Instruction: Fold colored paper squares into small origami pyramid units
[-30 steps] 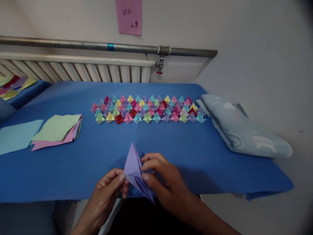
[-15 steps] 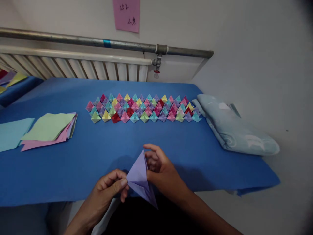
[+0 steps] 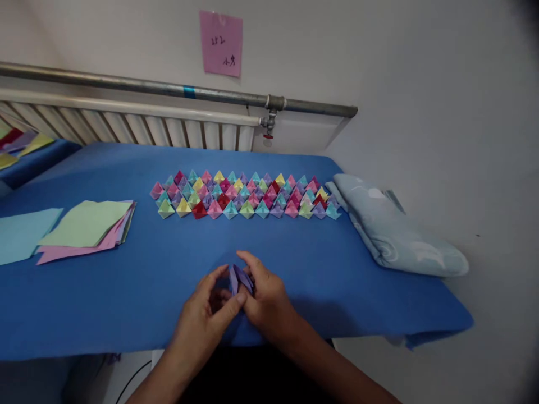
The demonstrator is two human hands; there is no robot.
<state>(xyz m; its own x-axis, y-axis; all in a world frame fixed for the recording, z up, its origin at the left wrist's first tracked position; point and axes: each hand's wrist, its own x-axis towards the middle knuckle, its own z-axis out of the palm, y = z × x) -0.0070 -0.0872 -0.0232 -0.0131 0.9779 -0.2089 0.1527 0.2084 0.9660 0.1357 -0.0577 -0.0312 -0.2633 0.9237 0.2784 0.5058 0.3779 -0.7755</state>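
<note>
A folded purple origami paper (image 3: pixel 241 279) is held up between my two hands, above the near edge of the blue-covered table. My left hand (image 3: pixel 206 306) closes on its left side, with the thumb reaching across to the front. On the other side, my right hand (image 3: pixel 267 294) grips it with thumb and fingers, which hide part of the paper. Farther back stand rows of small folded paper boats (image 3: pixel 246 209) in many colours, packed close together.
Loose square sheets lie at the left: a light blue stack (image 3: pixel 27 235) and a green-topped stack (image 3: pixel 90 221). A folded pale-blue cloth (image 3: pixel 391 230) rests at the right by the wall. Behind the table (image 3: pixel 138 297) run a radiator (image 3: pixel 172 130) and a metal pipe (image 3: pixel 138 82).
The purple paper has gone from a wide, flat diamond to a smaller, narrower folded shape. My hands have come closer together around it. The camera view has tilted up slightly.
</note>
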